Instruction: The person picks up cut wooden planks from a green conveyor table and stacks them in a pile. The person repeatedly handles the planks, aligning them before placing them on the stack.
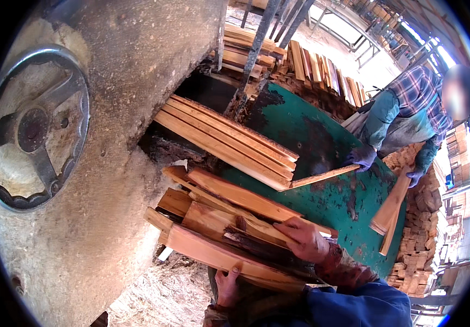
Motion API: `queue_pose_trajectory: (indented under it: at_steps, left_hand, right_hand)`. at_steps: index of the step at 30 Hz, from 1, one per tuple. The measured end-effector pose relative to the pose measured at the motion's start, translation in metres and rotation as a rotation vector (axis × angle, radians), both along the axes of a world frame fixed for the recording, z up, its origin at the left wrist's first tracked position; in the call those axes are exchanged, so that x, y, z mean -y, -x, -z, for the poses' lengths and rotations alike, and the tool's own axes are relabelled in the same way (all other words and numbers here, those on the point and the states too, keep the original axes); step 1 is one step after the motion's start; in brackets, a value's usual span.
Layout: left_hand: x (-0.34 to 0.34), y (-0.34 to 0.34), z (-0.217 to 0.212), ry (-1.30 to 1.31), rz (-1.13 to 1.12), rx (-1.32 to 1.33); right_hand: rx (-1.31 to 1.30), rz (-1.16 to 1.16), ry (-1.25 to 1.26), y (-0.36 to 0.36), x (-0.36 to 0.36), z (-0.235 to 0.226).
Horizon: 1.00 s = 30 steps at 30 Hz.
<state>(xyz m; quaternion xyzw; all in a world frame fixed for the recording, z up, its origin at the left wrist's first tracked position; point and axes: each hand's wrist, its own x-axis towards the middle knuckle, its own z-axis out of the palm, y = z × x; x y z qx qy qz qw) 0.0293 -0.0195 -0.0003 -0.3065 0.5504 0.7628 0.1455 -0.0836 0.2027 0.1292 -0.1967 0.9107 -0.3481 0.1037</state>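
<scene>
On the green table (322, 136), left hand (227, 287) and right hand (307, 240) clasp the wood offcuts (218, 229)

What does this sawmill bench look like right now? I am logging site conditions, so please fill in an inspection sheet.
Surface: green table, paint worn and scratched, partly bare.
Job's things: bundle of rough wood slats, some with bark, held at the table's near edge; a neat stack of slats lies further back.
Clutter: one loose slat on the table; sawdust on the ground.
Grippers: left hand supports the bundle from below, right hand lies on top; both in a closed grip.
Cables: nothing seen.
Surroundings: dusty machine housing with a metal handwheel; a co-worker's gloved hand touches the loose slat; stacked offcuts beyond.
</scene>
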Motion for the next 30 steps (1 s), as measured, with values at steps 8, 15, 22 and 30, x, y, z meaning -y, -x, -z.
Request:
queue_pose_trajectory:
  at_steps: [8, 15, 22, 30]
  left_hand:
    - [-0.008, 0.002, -0.010, -0.175, -0.112, 0.019]
    - [-0.009, -0.001, -0.004, -0.181, -0.108, -0.027]
    - [-0.008, -0.006, 0.003, 0.026, -0.069, 0.012]
    - [-0.007, -0.006, 0.008, -0.038, -0.063, -0.051]
  right_hand:
    - [-0.046, -0.152, -0.036, -0.007, -0.028, -0.020]
    - [-0.252, -0.042, -0.268, 0.085, -0.008, 0.020]
    - [-0.243, 0.017, -0.399, 0.115, 0.021, 0.063]
    - [-0.301, 0.102, -0.217, 0.144, 0.017, 0.090]
